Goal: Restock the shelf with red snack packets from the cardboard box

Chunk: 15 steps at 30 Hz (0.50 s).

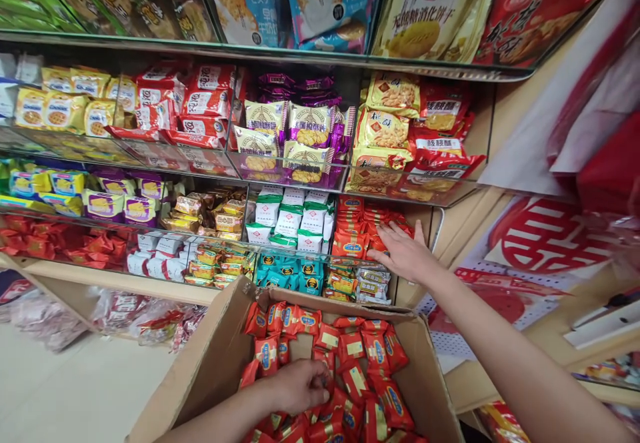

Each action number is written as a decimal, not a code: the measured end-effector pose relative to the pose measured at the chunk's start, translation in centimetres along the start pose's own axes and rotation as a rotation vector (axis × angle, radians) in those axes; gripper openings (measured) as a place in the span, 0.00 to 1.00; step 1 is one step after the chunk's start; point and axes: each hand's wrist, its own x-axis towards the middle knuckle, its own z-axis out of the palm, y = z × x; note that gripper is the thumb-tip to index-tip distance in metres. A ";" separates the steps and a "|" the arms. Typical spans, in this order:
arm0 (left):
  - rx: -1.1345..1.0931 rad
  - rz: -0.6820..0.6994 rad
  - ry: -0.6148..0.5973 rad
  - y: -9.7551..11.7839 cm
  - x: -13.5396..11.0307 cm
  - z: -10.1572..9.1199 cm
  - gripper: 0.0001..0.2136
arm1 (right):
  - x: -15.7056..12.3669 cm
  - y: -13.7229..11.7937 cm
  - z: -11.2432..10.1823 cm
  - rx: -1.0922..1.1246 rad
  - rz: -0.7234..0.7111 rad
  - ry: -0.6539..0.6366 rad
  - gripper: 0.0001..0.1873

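My right hand [404, 251] reaches into the shelf compartment at the right and lies flat, fingers spread, on a stack of small red snack packets [356, 228]. My left hand [299, 384] is down in an open cardboard box [210, 363], fingers curled around red snack packets [370, 369] of the same kind, which fill the box.
Glass-fronted shelves [300, 179] hold many biscuit and snack packs in rows. White-green packets [293, 219] and teal packets [290, 273] sit left of the red stack. Bagged goods [125, 313] lie under the lowest shelf. A wooden wall with red decorations [545, 236] stands at the right.
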 end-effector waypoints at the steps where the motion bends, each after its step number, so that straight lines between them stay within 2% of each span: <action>1: 0.009 -0.006 0.003 0.0 0.0 0.0 0.14 | 0.2 0.1 0.0 0.012 0.001 -0.031 0.37; 6: 0.088 -0.043 0.002 -0.4 -0.4 -0.1 0.14 | 1.0 0.9 0.1 0.088 0.039 -0.100 0.37; 9: 0.147 -0.046 -0.019 -0.6 -0.7 -0.2 0.13 | 0.1 0.0 -0.7 0.100 0.054 0.023 0.33; 11: 0.223 -0.012 -0.010 -0.5 -1.0 -0.3 0.13 | -1.9 -2.1 -1.0 0.184 0.030 0.174 0.28; 13: 0.315 0.022 0.025 -0.2 -1.4 -0.4 0.15 | -5.2 -5.3 -0.3 0.375 -0.020 0.226 0.22; 14: 0.354 0.026 0.046 0.1 -1.6 -0.4 0.17 | -7.1 -7.1 0.6 0.488 -0.035 0.157 0.18; 15: 0.389 0.020 0.064 0.4 -1.7 -0.4 0.20 | -9.1 -8.9 1.8 0.587 -0.050 0.024 0.16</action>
